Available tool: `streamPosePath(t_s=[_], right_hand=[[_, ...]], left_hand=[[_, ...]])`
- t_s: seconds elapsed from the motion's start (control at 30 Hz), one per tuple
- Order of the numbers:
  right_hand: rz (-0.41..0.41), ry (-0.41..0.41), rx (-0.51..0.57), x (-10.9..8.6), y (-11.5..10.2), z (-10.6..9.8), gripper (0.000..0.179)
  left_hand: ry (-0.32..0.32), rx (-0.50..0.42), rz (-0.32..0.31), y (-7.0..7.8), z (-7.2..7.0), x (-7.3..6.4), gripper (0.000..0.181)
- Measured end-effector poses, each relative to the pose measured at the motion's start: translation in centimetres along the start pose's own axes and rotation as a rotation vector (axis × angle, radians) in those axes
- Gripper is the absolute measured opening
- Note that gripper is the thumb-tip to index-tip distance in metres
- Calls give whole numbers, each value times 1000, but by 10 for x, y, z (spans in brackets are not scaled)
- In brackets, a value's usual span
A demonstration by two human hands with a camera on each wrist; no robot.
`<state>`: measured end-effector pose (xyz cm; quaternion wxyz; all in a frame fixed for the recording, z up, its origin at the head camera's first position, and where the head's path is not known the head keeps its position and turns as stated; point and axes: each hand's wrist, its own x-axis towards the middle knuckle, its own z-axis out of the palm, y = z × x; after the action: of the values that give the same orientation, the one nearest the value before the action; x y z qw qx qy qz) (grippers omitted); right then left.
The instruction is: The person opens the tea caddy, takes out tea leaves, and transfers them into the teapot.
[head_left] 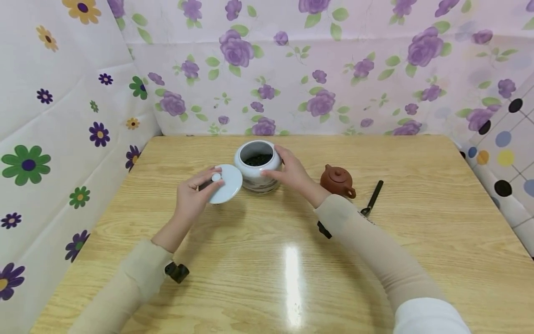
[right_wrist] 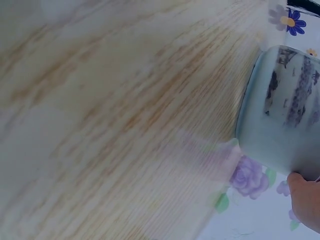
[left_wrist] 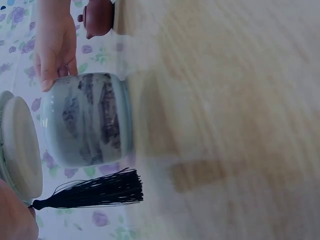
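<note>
A round white lid [head_left: 230,184] is held by its small knob between the thumb and fingers of my left hand [head_left: 192,195], raised above the table just left of the jar. From the lid hangs a black tassel [left_wrist: 95,191], clear in the left wrist view. The white porcelain jar [head_left: 255,178], painted with a dark landscape, stands upright with its mouth uncovered. Dark loose leaves [head_left: 258,160] lie inside it. My right hand [head_left: 294,171] grips the jar's right side, thumb in front and fingers behind the rim.
A small reddish-brown teapot [head_left: 333,181] stands to the right of the jar, behind my right forearm. Beside it lies a black-handled tool [head_left: 375,195], partly hidden by the sleeve. Flowered cloth [head_left: 283,69] hangs along the back edge of the wooden table [head_left: 250,260].
</note>
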<state>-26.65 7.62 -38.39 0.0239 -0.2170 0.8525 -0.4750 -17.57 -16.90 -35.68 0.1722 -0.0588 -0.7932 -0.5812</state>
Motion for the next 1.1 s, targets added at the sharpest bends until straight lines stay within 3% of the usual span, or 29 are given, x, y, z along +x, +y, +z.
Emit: streamPosePath(t_s=[0.17,0.6,0.87,1.1], right_hand=[[6,5,-2,0,2,-1,86],[-41,30,15,3,6,3,82],[-36,47,15,1,6,4,85],[-46,58,-8,2,7,5,85]], left_hand=[[0,9,4,-3,3,17,30],[-39,6,-89,5,24,53,36],[-29,-31,-35,6,42,74,33],[-70,-18,-65,3,57,86,34]])
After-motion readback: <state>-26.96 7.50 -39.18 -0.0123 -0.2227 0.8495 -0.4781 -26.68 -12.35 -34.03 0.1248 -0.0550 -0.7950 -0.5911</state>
